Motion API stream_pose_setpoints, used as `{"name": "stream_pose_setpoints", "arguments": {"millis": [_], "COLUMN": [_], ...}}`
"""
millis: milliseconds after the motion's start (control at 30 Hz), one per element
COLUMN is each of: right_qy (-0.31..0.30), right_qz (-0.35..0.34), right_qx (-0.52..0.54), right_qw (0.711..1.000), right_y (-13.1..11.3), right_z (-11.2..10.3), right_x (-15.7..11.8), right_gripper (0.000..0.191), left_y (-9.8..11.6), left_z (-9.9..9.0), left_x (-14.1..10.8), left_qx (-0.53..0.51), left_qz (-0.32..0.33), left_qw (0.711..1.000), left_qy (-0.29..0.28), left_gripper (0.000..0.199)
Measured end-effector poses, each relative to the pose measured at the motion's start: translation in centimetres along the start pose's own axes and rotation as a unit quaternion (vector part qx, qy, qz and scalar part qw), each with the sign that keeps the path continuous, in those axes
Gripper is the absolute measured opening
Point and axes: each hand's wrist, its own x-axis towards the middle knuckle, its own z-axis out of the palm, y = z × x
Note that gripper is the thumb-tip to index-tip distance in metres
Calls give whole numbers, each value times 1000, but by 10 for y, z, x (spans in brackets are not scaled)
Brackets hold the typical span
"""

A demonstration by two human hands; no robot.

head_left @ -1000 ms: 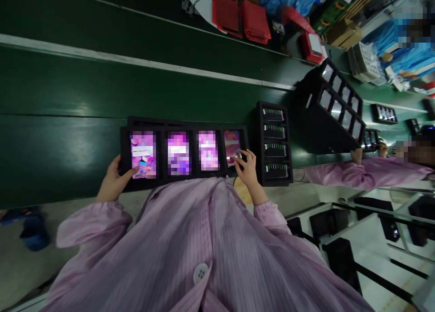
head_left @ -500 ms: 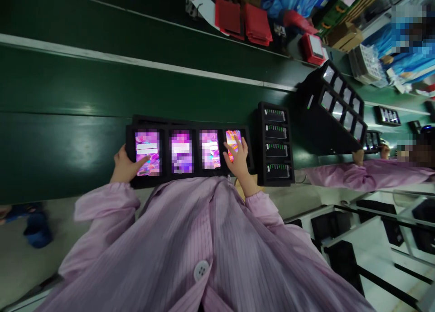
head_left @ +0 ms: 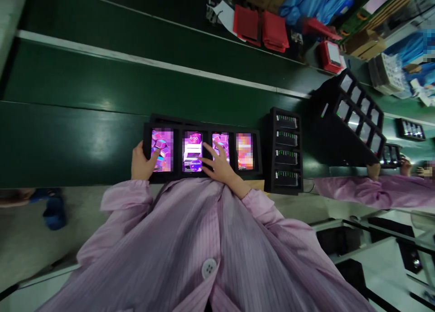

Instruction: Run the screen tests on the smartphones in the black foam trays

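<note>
Green bench [head_left: 74, 139]: right hand [head_left: 220, 165], apparently empty, newly over third phone [head_left: 225, 139]; tray edge [head_left: 147, 134] in left hand [head_left: 142, 163].

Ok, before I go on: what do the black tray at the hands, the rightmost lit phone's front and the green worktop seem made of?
Tray: probably foam, matte; thick, blunt walls show hardly any shine.
Rightmost phone: likely smooth glass over a lit display; a film can't be ruled out.
Worktop: perhaps rubber or vinyl sheet, semi-gloss, with soft, blurred highlights.
</note>
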Motion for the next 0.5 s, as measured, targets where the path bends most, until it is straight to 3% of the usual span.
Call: {"name": "stream_pose_setpoints", "arguments": {"millis": [100,267,367,500], "right_qy": [-32,50,122,225], "right_qz": [-26,102,111,190], "right_qx": [0,-14,-16,-43], "right_qw": [999,993,986,955], "right_y": [-15,7,33,57], "right_z": [10,6,-10,-27], "right_x": [18,20,-12,-81], "right_gripper": [32,51,44,37], "left_y": [9,14,16,16], "left_z": [0,1,1,-1], "left_x": [-2,-4,-6,-6], "left_qx": [-6,-19,-23,-19], "left_qz": [-37,-41,-49,-54], "left_qw": [999,998,998,998], "left_qy": [18,39,34,33], "left_gripper": [55,51,54,57]}}
